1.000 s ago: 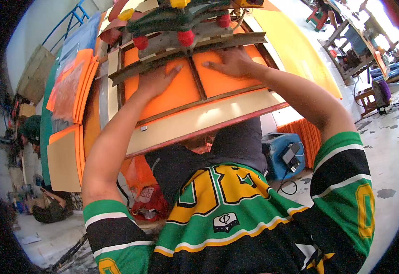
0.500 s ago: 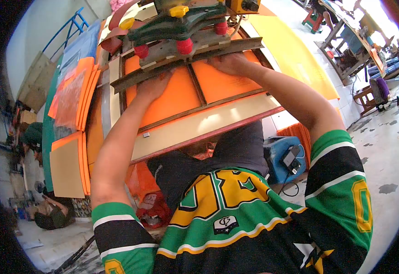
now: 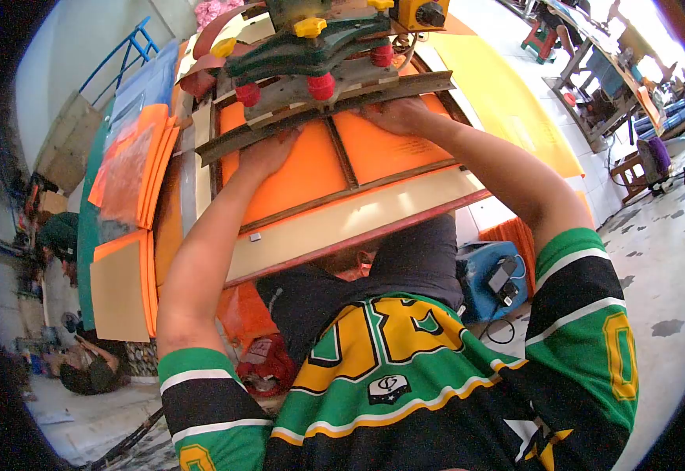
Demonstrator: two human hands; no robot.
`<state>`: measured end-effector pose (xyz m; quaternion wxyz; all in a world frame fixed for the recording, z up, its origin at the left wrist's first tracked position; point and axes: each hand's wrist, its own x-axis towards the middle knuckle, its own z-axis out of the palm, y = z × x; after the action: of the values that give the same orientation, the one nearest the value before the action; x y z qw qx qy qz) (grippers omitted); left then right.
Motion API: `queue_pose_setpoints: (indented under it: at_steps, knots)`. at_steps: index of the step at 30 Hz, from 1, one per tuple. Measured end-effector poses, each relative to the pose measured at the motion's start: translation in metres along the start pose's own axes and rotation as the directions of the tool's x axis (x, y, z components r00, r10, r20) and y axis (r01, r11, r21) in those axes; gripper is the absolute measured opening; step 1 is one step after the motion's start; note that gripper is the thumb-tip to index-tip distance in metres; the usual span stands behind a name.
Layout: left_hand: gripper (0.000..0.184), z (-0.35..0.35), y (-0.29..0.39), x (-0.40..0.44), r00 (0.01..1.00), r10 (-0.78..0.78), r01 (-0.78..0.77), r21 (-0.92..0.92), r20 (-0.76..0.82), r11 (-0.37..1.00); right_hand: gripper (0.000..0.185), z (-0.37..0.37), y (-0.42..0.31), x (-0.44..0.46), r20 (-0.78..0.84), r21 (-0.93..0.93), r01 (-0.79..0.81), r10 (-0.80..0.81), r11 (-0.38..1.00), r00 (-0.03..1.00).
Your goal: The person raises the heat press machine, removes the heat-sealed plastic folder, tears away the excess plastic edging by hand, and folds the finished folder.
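My left hand (image 3: 270,151) lies on the orange sheet (image 3: 299,184) inside a dark metal frame (image 3: 344,161), close to its left side. Its fingertips run under the long metal bar (image 3: 236,143) and are hidden there. My right hand (image 3: 397,118) rests on the right half of the same sheet, with thumb and fingers reaching out to the bar's lower edge. Both hands look flat and hold nothing that I can see. Above them stands a dark green press head (image 3: 307,51) with a yellow knob (image 3: 309,28) and red cylindrical feet (image 3: 320,87).
A beige board (image 3: 358,216) borders the frame nearest my body. Stacked orange sheets (image 3: 134,165) lie at left, a large yellow sheet (image 3: 507,102) at right. A yellow control box (image 3: 421,14) sits beside the press. A blue container (image 3: 480,275) stands below, and another person (image 3: 87,369) is at far left.
The whole view has shifted slightly, so the press appears a little lower. Both hands stay in nearly the same place on the orange sheet.
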<state>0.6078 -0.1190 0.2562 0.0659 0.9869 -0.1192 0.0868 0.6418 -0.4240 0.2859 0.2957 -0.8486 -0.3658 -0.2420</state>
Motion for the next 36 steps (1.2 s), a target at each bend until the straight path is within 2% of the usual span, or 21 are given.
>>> queue_pose_setpoints:
  at_steps: [2, 6, 9, 11, 12, 15, 21, 23, 26, 27, 29, 33, 35, 36]
  knots:
    - [0.074, -0.009, 0.007, -0.001, 0.999, 0.051, -0.051, 0.021, 0.005, 0.998, 0.039, -0.007, 0.001, 0.000, 0.041, -0.103, 0.102, -0.099, 0.989, 0.994]
    - [0.072, 0.002, -0.003, 0.003, 0.998, 0.054, -0.053, 0.032, -0.028, 0.998, 0.041, -0.012, -0.007, 0.003, 0.043, -0.067, 0.080, -0.077, 0.995, 0.996]
    - [0.070, -0.005, 0.001, -0.001, 0.999, 0.018, -0.020, -0.069, -0.028, 0.997, 0.042, -0.008, -0.002, 0.003, 0.046, -0.092, 0.102, -0.098, 0.991, 0.994]
    - [0.066, -0.002, -0.003, 0.002, 0.990, 0.054, -0.065, -0.079, -0.128, 0.995, 0.040, -0.001, 0.009, 0.001, 0.002, -0.190, 0.115, -0.116, 0.975, 0.993]
    - [0.066, -0.001, -0.004, 0.003, 0.990, 0.054, -0.064, -0.078, -0.129, 0.995, 0.040, 0.001, 0.012, 0.001, 0.001, -0.190, 0.115, -0.117, 0.975, 0.993]
    - [0.062, -0.001, -0.007, 0.005, 0.969, 0.087, -0.109, -0.082, -0.232, 0.991, 0.037, 0.005, 0.019, 0.001, -0.041, -0.215, 0.081, -0.092, 0.973, 0.995]
    - [0.058, 0.009, -0.010, 0.009, 0.951, 0.035, -0.068, -0.099, -0.307, 0.993, 0.040, 0.008, 0.026, -0.002, -0.036, -0.234, 0.082, -0.094, 0.969, 0.995]
    - [0.058, 0.014, -0.014, 0.013, 0.941, 0.080, -0.098, -0.038, -0.329, 0.994, 0.043, 0.008, 0.024, 0.000, 0.065, -0.309, -0.017, 0.039, 0.951, 0.997]
    - [0.060, 0.019, -0.018, 0.011, 0.953, 0.113, -0.103, 0.049, -0.280, 0.993, 0.045, 0.013, 0.028, 0.002, 0.054, -0.312, -0.007, 0.025, 0.950, 0.998]
    - [0.060, 0.018, -0.017, 0.009, 0.955, 0.112, -0.102, 0.050, -0.276, 0.994, 0.045, 0.018, 0.033, 0.001, 0.055, -0.308, -0.009, 0.027, 0.951, 0.998]
    - [0.063, 0.018, -0.012, 0.008, 0.977, -0.009, -0.002, -0.051, -0.212, 0.999, 0.047, 0.026, 0.044, -0.001, 0.045, -0.353, 0.047, -0.033, 0.934, 0.998]
    - [0.066, 0.014, -0.006, 0.006, 0.982, 0.015, -0.015, -0.001, -0.190, 1.000, 0.052, 0.018, 0.034, 0.000, 0.080, -0.380, 0.027, 0.004, 0.924, 0.997]
    - [0.056, 0.024, -0.014, 0.009, 0.984, 0.004, -0.021, -0.091, -0.178, 0.996, 0.063, 0.015, 0.030, 0.003, 0.278, -0.400, -0.078, 0.202, 0.913, 0.939]
    - [0.056, 0.024, -0.016, 0.010, 0.984, 0.003, -0.019, -0.091, -0.178, 0.996, 0.063, 0.012, 0.027, 0.004, 0.279, -0.399, -0.077, 0.201, 0.914, 0.939]
